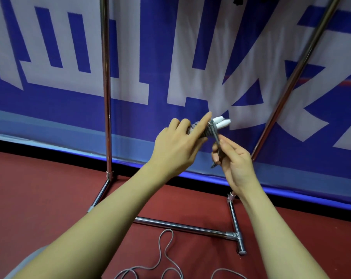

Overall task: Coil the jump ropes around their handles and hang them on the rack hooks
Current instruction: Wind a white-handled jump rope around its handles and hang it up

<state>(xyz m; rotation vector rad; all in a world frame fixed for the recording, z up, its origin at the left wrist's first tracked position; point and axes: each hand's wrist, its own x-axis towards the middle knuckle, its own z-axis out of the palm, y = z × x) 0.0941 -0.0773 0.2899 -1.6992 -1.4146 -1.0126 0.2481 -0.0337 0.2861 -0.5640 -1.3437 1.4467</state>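
Head view, looking down past two bare forearms: we see the left hand gripping a jump rope bundle, grey cord wound round its two white handles, index finger stretched straight over the coils. The right hand pinches the loose cord end just below the bundle, held taut. Behind stand the metal rack poles and a blue-and-white banner; no hooks show in this view. More grey cord lies looped on the red floor. We judge the main risk is the last turn slipping: if the pinch slackens before the end is tucked, the coils could spring loose. The floor cord could also tangle underfoot.
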